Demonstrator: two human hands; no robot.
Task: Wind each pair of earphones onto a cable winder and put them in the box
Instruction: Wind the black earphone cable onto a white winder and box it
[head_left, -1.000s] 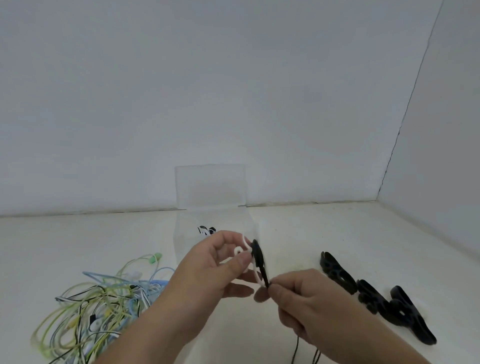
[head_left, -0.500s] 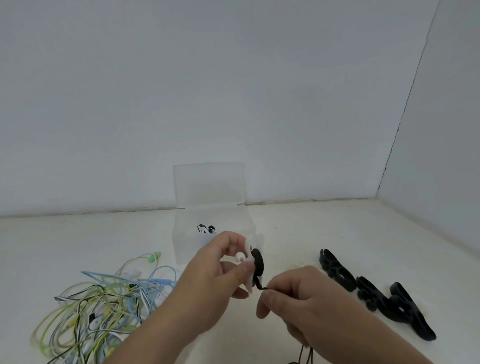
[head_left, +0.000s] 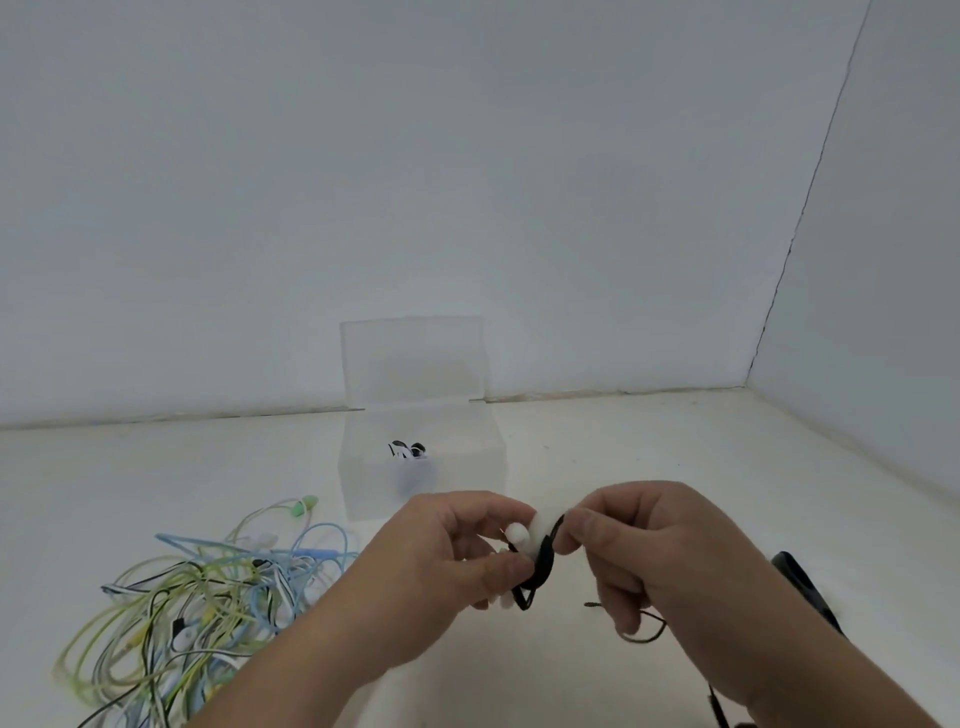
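My left hand (head_left: 452, 551) pinches a black cable winder (head_left: 543, 564) with white earbuds (head_left: 524, 531) pressed against it, in front of the box. My right hand (head_left: 639, 551) pinches the black earphone cable (head_left: 644, 631) at the winder's top edge; a loop of that cable hangs below this hand. The clear plastic box (head_left: 493, 467) stands open behind my hands, its lid (head_left: 413, 358) upright, and one wound black-and-white pair (head_left: 408, 449) lies inside.
A tangle of green, blue, white and black earphones (head_left: 202, 597) lies at the left on the white table. A spare black winder (head_left: 800, 582) shows at the right, partly behind my right forearm. Walls close the back and right.
My right hand has risen from below the winder to its top edge, carrying the cable up. Both hands shifted slightly right, and my right arm now hides most of the spare winders.
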